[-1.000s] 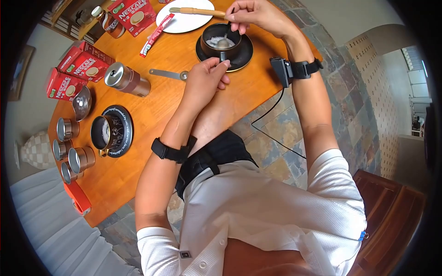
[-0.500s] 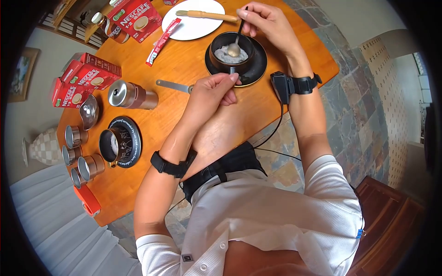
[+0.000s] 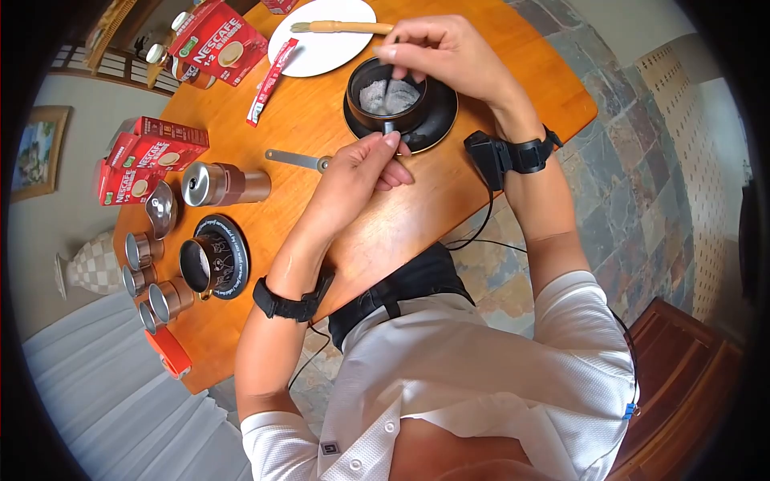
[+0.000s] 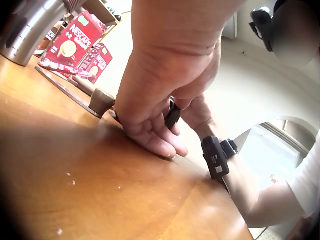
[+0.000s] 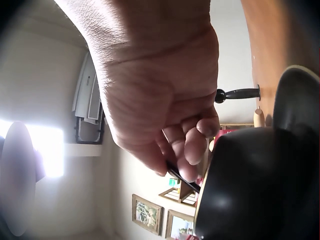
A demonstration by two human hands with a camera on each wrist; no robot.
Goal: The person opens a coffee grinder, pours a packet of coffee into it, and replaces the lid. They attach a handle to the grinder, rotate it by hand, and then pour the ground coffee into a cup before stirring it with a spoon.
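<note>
A black cup (image 3: 358,108) stands on its black saucer (image 3: 439,120) and contains whitish powder (image 3: 401,98). My left hand (image 3: 357,180) grips the cup's small handle (image 3: 389,127) between thumb and fingers, its lower fingers close over the table in the left wrist view. Above the cup, my right hand (image 3: 453,60) pinches the dark handle of a spoon (image 5: 184,178), which slants down over the rim. The spoon's lower end is in the powder. In the right wrist view the cup's wall hides that end.
Beyond the cup, a brush (image 3: 345,27) lies on a white plate (image 3: 321,60), beside a red stick packet (image 3: 271,84). A flat metal tool (image 3: 293,159) lies left of the cup. Farther left are a shaker (image 3: 245,184), red Nescafe boxes (image 3: 164,148), a second black cup (image 3: 196,268) and several metal cups (image 3: 172,298).
My right hand has come lower over the cup, and the spoon's bowl has dipped into the powder. My left hand keeps its grip on the handle. The head view has shifted slightly.
</note>
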